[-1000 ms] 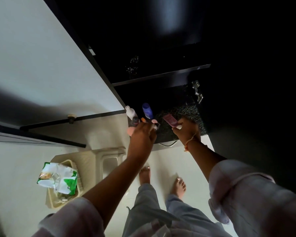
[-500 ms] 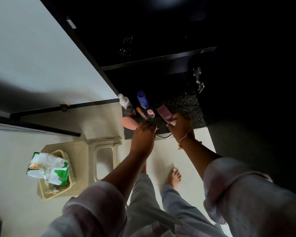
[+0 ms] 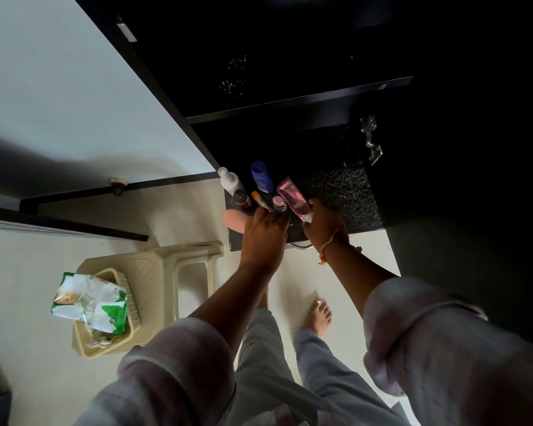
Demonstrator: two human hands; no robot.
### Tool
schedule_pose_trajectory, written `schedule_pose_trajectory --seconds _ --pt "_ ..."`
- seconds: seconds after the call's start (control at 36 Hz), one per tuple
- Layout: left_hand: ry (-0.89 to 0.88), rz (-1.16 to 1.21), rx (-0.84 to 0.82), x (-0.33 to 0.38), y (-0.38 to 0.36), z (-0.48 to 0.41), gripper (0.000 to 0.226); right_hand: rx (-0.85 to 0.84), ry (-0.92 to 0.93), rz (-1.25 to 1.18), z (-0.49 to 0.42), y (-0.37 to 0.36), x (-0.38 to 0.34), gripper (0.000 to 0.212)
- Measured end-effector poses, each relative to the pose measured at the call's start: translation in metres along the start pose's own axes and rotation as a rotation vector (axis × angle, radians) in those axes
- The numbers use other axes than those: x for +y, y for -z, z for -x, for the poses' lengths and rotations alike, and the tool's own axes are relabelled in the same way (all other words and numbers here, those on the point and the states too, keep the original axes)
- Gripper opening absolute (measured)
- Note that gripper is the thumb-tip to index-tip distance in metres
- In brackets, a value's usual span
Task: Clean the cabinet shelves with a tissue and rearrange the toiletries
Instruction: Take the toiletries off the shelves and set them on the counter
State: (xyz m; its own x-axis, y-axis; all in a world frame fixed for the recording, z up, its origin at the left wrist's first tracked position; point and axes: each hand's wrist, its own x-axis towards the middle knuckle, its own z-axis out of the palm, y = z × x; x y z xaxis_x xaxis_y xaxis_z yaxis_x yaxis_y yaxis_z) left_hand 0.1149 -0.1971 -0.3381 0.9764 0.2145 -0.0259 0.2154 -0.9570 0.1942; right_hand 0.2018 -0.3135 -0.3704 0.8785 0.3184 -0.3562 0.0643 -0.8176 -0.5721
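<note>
Right grip (image 3: 323,222) pinching pink tube (image 3: 293,196) near its cap. At its 9 o'clock, left grip (image 3: 265,232) over shelf (image 3: 345,198) — spread or pinching, cannot tell.

Speckled stone shelf (image 3: 345,195); glossy plastic tube (image 3: 293,196)

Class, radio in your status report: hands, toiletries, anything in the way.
Right hand grips pink tube. Left hand at small toiletries, grip hidden. White bottle, blue bottle close behind.
</note>
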Motion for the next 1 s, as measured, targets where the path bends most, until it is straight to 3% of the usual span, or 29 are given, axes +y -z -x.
schedule_pose_trajectory --seconds 0.17,0.64,1.0 --pt "-0.037 -0.018 0.122 -0.002 -0.003 -0.004 0.03 0.018 -0.005 0.0 -0.01 -0.004 -0.002 0.03" --pt "-0.054 0.029 0.004 -0.015 -0.004 -0.008 0.021 0.019 0.012 -0.063 -0.015 -0.006 -0.003 0.025" --pt "-0.041 0.055 -0.002 -0.016 0.008 -0.004 0.037 0.071 0.018 0.051 0.01 0.015 -0.007 0.035"
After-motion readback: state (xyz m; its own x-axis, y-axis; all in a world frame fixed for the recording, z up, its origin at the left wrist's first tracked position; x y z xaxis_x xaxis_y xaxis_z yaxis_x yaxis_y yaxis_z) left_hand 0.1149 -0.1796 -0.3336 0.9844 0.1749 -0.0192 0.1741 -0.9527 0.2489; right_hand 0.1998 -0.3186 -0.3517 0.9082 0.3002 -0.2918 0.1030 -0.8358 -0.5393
